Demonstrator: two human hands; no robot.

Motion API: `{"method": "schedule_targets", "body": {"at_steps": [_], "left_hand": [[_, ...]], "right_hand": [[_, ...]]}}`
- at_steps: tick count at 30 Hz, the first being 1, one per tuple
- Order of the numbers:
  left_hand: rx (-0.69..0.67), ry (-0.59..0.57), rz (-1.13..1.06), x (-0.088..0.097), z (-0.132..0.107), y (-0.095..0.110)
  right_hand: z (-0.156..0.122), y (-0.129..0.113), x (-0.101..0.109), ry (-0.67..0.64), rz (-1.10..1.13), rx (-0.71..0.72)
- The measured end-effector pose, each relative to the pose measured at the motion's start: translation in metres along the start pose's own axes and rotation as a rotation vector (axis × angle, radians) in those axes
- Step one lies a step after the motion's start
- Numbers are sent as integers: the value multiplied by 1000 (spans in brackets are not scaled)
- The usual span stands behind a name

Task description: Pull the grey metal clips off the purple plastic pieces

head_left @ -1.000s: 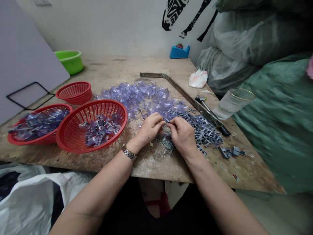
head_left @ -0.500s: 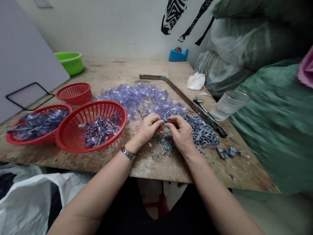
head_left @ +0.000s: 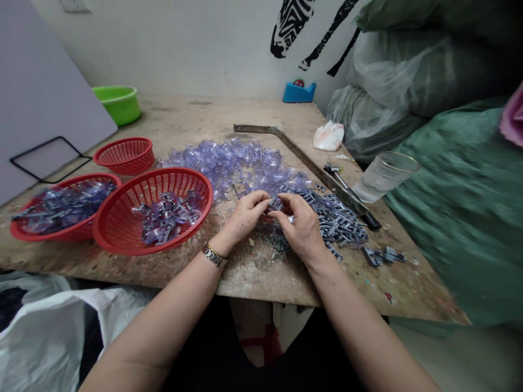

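Observation:
A small grey plastic clip (head_left: 275, 203) is pinched between the fingertips of my left hand (head_left: 248, 215) and my right hand (head_left: 301, 224), low over the table. Both hands are closed, and the fingers hide part of the clip. Just beyond them spreads a heap of clear purplish suction cups (head_left: 229, 160). A pile of grey plastic clips (head_left: 341, 220) lies right of my right hand. Small metal pins (head_left: 279, 243) are scattered beneath and between the hands.
Left stand a red basket (head_left: 118, 231) with assembled pieces, another filled red basket (head_left: 69, 237) and a smaller one (head_left: 125, 158). A bent metal bar (head_left: 302, 155) crosses the back right, near a glass (head_left: 384, 174). Green sacks (head_left: 449, 207) crowd the right edge.
The fingers of both hands have shifted around the small part, and the grey clip now shows more plainly between them. The baskets and piles look the same.

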State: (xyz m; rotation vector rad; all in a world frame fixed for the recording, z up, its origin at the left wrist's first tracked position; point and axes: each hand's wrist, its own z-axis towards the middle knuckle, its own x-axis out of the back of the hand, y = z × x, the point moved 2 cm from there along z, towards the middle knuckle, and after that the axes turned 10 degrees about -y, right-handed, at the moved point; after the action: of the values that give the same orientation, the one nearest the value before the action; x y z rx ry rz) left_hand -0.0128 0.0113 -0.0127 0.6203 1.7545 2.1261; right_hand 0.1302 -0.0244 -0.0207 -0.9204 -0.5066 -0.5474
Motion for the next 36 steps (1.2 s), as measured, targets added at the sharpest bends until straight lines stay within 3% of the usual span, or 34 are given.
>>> {"method": "schedule_targets", "body": {"at_steps": [13, 30, 36], "left_hand": [[9, -23, 50, -3, 1, -4], [11, -116, -84, -4, -2, -3], [-1, -110, -12, -4, -3, -2]], "right_hand": [[1, 2, -1, 4, 79, -56], [3, 0, 2, -31, 385, -190], [2, 3, -2, -11, 516, -262]]}}
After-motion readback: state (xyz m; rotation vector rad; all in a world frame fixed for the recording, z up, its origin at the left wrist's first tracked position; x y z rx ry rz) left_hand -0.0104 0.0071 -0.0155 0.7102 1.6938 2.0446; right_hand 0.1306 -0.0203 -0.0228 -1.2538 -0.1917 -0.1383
